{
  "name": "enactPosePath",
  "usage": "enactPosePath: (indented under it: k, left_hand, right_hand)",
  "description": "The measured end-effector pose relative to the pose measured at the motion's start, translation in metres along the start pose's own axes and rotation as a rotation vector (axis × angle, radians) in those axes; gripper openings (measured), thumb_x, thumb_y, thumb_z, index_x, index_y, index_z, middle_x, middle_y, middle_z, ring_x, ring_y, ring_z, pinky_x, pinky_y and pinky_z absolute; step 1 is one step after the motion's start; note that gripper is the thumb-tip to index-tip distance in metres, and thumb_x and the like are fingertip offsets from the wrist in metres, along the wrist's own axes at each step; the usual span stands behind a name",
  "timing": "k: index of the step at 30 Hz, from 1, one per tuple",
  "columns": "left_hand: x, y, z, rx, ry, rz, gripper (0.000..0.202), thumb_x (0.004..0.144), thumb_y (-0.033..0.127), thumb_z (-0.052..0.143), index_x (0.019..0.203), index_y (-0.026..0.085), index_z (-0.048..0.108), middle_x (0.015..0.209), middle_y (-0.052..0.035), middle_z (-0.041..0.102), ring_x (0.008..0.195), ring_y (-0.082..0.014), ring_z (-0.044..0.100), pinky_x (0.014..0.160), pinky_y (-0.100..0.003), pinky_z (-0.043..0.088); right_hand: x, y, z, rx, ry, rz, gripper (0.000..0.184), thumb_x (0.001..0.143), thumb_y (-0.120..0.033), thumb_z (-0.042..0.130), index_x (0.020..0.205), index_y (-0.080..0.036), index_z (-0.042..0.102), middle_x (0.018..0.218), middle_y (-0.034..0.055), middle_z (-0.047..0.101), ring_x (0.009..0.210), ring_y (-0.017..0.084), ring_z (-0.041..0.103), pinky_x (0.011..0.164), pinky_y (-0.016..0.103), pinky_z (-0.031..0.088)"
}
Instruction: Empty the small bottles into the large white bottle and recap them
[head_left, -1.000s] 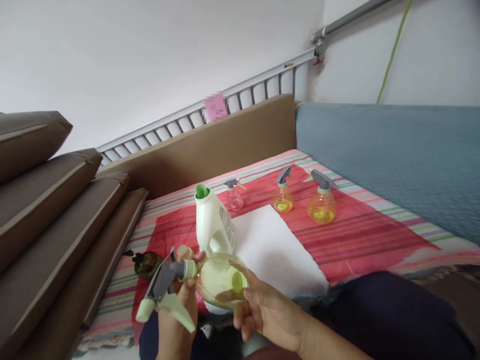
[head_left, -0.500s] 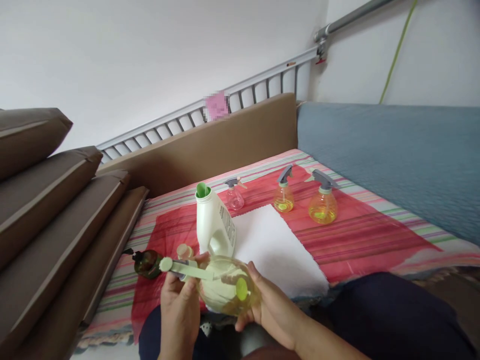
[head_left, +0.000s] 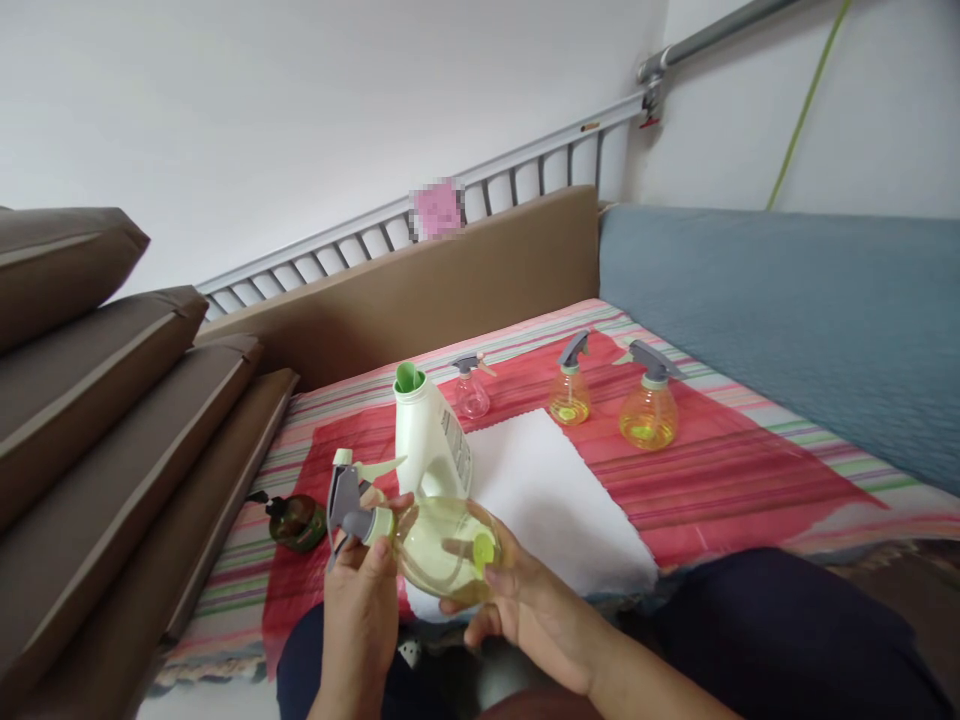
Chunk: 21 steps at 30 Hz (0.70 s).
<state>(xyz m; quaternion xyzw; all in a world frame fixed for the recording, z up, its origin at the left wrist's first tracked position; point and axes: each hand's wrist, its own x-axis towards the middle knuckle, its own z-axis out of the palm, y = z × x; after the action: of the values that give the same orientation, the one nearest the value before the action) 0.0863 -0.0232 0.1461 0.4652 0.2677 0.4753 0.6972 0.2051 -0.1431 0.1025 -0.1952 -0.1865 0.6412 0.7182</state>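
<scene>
A yellow-tinted clear spray bottle (head_left: 439, 552) lies on its side between my two hands, its grey trigger head (head_left: 349, 505) pointing left. My left hand (head_left: 364, 590) is closed around its neck, just below the head. My right hand (head_left: 517, 600) holds the rounded base, fingers along its underside and edge. A round yellow-green piece (head_left: 484, 550) shows at the base end. Right behind the bottle stands an open white jug (head_left: 431, 440) with a green mouth (head_left: 408, 377). A white sheet (head_left: 551, 500) lies beyond my right hand, partly covered by the bottle.
Two spray bottles with yellow liquid (head_left: 570, 398) (head_left: 649, 418) stand at the right on a red cloth (head_left: 720, 450). A small clear spray bottle (head_left: 472, 397) is behind the jug. A dark pump bottle (head_left: 296, 523) lies at the left, near stacked brown cushions (head_left: 127, 480).
The spray bottle has been rolled about its length, so its trigger now points up and its grey head shows from the side. The right hand's fingers have shifted on the base.
</scene>
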Motion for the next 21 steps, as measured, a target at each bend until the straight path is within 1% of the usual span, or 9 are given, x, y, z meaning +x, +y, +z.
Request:
enactPosePath:
  k: [2,6,9,11,13,15,18,19,21]
  left_hand:
    - [0.002,-0.002,-0.001,0.000,0.000,-0.003,0.056,0.056,0.035,0.083,0.106,0.019,0.061,0.094,-0.0104,0.073,0.090,-0.0280,0.068,0.081,-0.040,0.054]
    - [0.004,-0.002,-0.001,-0.023,-0.033,-0.030,0.054,0.055,0.034,0.083,0.103,0.020,0.062,0.094,-0.0095,0.073,0.093,-0.0301,0.067,0.082,-0.042,0.053]
    - [0.000,0.000,0.000,-0.005,-0.096,-0.046,0.047,0.058,0.035,0.081,0.099,0.019,0.064,0.096,-0.0102,0.072,0.096,-0.0295,0.066,0.086,-0.041,0.050]
    - [-0.003,0.002,0.002,0.029,-0.143,-0.050,0.043,0.060,0.037,0.080,0.095,0.016,0.067,0.096,-0.0116,0.072,0.099,-0.0284,0.065,0.090,-0.039,0.048]
    - [-0.005,0.002,0.003,0.040,-0.159,-0.043,0.040,0.061,0.038,0.079,0.093,0.015,0.068,0.094,-0.0116,0.072,0.098,-0.0274,0.065,0.092,-0.038,0.047]
    - [-0.006,0.000,0.003,0.012,-0.139,-0.028,0.037,0.063,0.037,0.078,0.092,0.016,0.068,0.092,-0.0105,0.073,0.096,-0.0271,0.065,0.090,-0.038,0.047]
    - [-0.006,-0.005,0.002,-0.048,-0.077,-0.008,0.037,0.066,0.032,0.077,0.098,0.018,0.066,0.095,-0.0098,0.072,0.094,-0.0266,0.066,0.085,-0.038,0.049]
    - [-0.006,-0.006,0.002,-0.062,-0.069,-0.012,0.039,0.066,0.032,0.076,0.101,0.018,0.065,0.096,-0.0102,0.071,0.094,-0.0264,0.065,0.084,-0.038,0.049]
    - [-0.007,-0.007,0.003,-0.074,-0.079,-0.019,0.041,0.067,0.032,0.076,0.103,0.017,0.064,0.099,-0.0112,0.070,0.095,-0.0264,0.065,0.084,-0.037,0.049]
  right_hand:
    - [0.000,0.000,0.000,-0.020,0.026,-0.004,0.081,0.069,-0.039,0.076,0.134,-0.029,0.029,0.123,0.0111,0.051,0.080,0.020,0.067,0.056,0.024,0.052]
    - [0.004,0.006,-0.009,0.025,0.054,0.085,0.072,0.074,-0.057,0.065,0.128,-0.021,0.035,0.105,0.0130,0.064,0.055,0.015,0.065,0.044,0.021,0.050]
    - [0.006,0.010,-0.018,0.104,0.040,0.269,0.073,0.079,-0.072,0.043,0.124,-0.015,0.039,0.088,0.0162,0.069,0.047,0.014,0.062,0.041,0.022,0.050]
    - [0.006,0.011,-0.020,0.140,-0.022,0.434,0.084,0.079,-0.079,0.021,0.120,-0.010,0.044,0.079,0.0192,0.069,0.044,0.015,0.061,0.039,0.022,0.049]
    - [0.006,0.011,-0.020,0.149,-0.092,0.518,0.092,0.076,-0.082,0.013,0.118,-0.008,0.048,0.078,0.0207,0.068,0.046,0.017,0.062,0.038,0.020,0.047]
    - [0.003,0.009,-0.015,0.122,-0.116,0.429,0.087,0.077,-0.081,0.021,0.122,-0.011,0.047,0.093,0.0198,0.067,0.059,0.019,0.066,0.042,0.021,0.049]
    - [-0.001,0.006,-0.005,0.022,-0.053,0.111,0.068,0.080,-0.064,0.053,0.133,-0.025,0.037,0.125,0.0135,0.054,0.089,0.023,0.065,0.059,0.027,0.053]
    - [-0.002,0.006,-0.003,-0.010,-0.035,0.036,0.069,0.078,-0.057,0.061,0.135,-0.028,0.035,0.129,0.0117,0.050,0.093,0.023,0.063,0.063,0.028,0.053]
    - [-0.003,0.008,-0.002,-0.046,-0.016,-0.017,0.075,0.074,-0.050,0.069,0.136,-0.030,0.033,0.130,0.0114,0.049,0.094,0.023,0.062,0.064,0.028,0.050]
